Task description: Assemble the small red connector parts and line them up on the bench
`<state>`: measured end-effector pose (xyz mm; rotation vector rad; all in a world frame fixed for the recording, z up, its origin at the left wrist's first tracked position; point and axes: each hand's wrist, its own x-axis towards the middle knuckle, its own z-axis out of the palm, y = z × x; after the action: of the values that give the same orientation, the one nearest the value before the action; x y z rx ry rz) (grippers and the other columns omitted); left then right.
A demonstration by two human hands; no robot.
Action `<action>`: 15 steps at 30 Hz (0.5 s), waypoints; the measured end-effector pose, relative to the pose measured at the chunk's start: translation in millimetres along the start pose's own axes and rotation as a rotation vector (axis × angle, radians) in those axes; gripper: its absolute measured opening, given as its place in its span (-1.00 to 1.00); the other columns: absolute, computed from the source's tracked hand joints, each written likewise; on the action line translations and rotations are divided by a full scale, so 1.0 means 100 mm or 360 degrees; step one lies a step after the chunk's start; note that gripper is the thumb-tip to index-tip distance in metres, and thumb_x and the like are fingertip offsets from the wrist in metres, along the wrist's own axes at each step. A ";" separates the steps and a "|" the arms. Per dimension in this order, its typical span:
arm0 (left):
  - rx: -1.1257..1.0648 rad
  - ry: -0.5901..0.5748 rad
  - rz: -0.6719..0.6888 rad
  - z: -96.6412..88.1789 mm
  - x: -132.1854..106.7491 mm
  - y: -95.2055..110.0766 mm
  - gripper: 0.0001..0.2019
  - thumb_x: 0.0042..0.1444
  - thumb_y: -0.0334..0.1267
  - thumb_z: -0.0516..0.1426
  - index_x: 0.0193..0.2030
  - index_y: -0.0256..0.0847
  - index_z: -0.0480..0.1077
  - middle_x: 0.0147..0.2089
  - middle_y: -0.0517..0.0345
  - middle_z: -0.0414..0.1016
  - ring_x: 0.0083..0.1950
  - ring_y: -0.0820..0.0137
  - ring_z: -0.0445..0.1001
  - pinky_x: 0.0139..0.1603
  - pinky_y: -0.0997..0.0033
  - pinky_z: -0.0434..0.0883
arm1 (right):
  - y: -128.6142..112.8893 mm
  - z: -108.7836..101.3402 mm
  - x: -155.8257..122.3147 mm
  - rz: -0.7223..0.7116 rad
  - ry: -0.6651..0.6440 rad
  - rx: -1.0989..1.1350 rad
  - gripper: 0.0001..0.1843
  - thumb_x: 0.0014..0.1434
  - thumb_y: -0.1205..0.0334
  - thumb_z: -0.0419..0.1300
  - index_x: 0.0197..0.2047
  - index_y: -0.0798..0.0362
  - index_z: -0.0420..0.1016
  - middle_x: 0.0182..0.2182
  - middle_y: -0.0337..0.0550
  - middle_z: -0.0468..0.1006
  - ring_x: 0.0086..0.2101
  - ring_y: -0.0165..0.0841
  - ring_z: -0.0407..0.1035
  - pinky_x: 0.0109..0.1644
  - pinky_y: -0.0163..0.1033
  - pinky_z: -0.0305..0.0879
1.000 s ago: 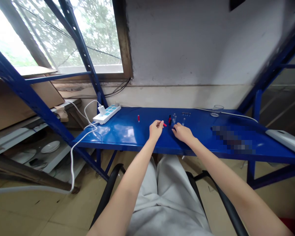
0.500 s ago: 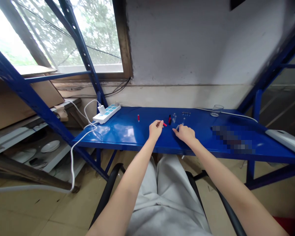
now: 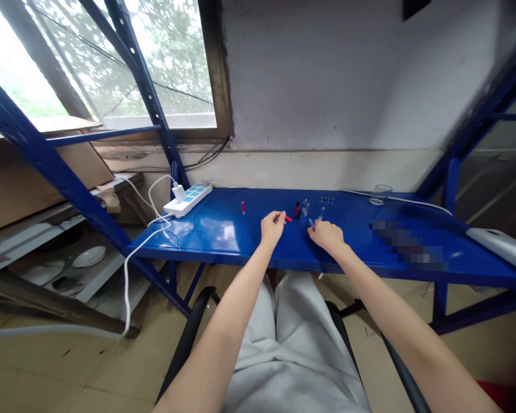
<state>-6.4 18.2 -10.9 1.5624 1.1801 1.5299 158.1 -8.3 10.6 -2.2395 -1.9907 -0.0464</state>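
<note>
My left hand (image 3: 273, 227) is closed in a pinch on a small red tube (image 3: 288, 219), which sticks out to the right of the fingertips. On the right, my right hand (image 3: 328, 234) rests low over the table, its fingers drawn together at a small clear tube (image 3: 312, 222); the fingertips are partly hidden. Another clear piece (image 3: 322, 213) stands just beyond that hand. Between and behind the hands are red and black small pieces (image 3: 297, 210) and clear pieces (image 3: 305, 207). Farther left stands a red tube with a pale base (image 3: 243, 207).
Several tiny shiny bits (image 3: 326, 200) lie in rows at the back. A drinking glass (image 3: 380, 194) stands behind right on the blue table (image 3: 206, 229). At the left end is a power strip (image 3: 188, 199); to the right, a pixelated dark object (image 3: 406, 244) and a white device (image 3: 501, 248).
My right hand has shifted slightly right, and its fingers have drawn closer together by the clear tube. My left hand holds the red tube almost unmoved.
</note>
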 end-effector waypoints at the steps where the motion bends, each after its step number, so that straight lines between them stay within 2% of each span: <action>1: -0.0002 0.0005 -0.0002 0.00 0.00 0.00 -0.69 0.08 -0.02 0.05 -0.39 -0.24 0.43 -0.47 0.11 0.47 -0.45 0.45 0.41 -0.33 0.43 0.36 | 0.01 -0.01 -0.02 0.0008 0.0035 0.0010 -0.66 0.17 0.19 -0.09 -0.16 0.17 0.41 -0.28 0.16 0.52 -0.25 -0.13 0.44 -0.26 -0.19 0.23; 4: -0.0012 0.0034 -0.0029 -0.01 0.01 0.00 -0.69 0.07 -0.02 0.06 -0.40 -0.24 0.43 -0.47 0.10 0.47 -0.45 0.46 0.40 -0.34 0.44 0.35 | 0.02 -0.05 -0.11 -0.0099 0.0192 0.0090 -0.69 0.19 0.13 -0.10 -0.24 0.09 0.40 -0.38 0.03 0.53 -0.34 -0.20 0.44 -0.34 -0.25 0.17; 8: -0.0057 0.0091 -0.0071 -0.02 0.02 0.00 -0.67 0.08 0.00 0.04 -0.41 -0.25 0.42 -0.47 0.10 0.47 -0.50 0.49 0.36 -0.40 0.47 0.33 | 0.00 -0.07 -0.19 -0.0553 0.0288 0.0273 -0.71 0.22 0.09 -0.12 -0.34 0.03 0.34 -0.44 -0.13 0.50 -0.44 -0.33 0.38 -0.42 -0.31 0.07; 10: -0.0093 0.0137 -0.0100 -0.03 0.03 -0.02 -0.65 0.07 0.01 0.04 -0.41 -0.25 0.41 -0.47 0.11 0.46 -0.51 0.50 0.35 -0.43 0.49 0.31 | -0.03 -0.07 -0.20 -0.0702 0.0287 0.0329 -0.71 0.23 0.09 -0.12 -0.36 0.02 0.31 -0.44 -0.16 0.49 -0.46 -0.37 0.36 -0.43 -0.32 0.04; 15: -0.0180 0.0251 -0.0164 -0.04 0.06 -0.08 -0.64 0.07 0.03 0.03 -0.39 -0.26 0.40 -0.48 0.13 0.44 -0.52 0.52 0.35 -0.47 0.51 0.30 | -0.09 -0.02 -0.16 -0.0802 0.0281 0.0365 -0.72 0.25 0.10 -0.14 -0.34 0.02 0.30 -0.42 -0.16 0.48 -0.47 -0.39 0.33 -0.43 -0.34 0.02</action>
<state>-12.5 26.2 -15.3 1.3074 1.2176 1.6455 147.6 -23.0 11.7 -1.5035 -2.2701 -0.0632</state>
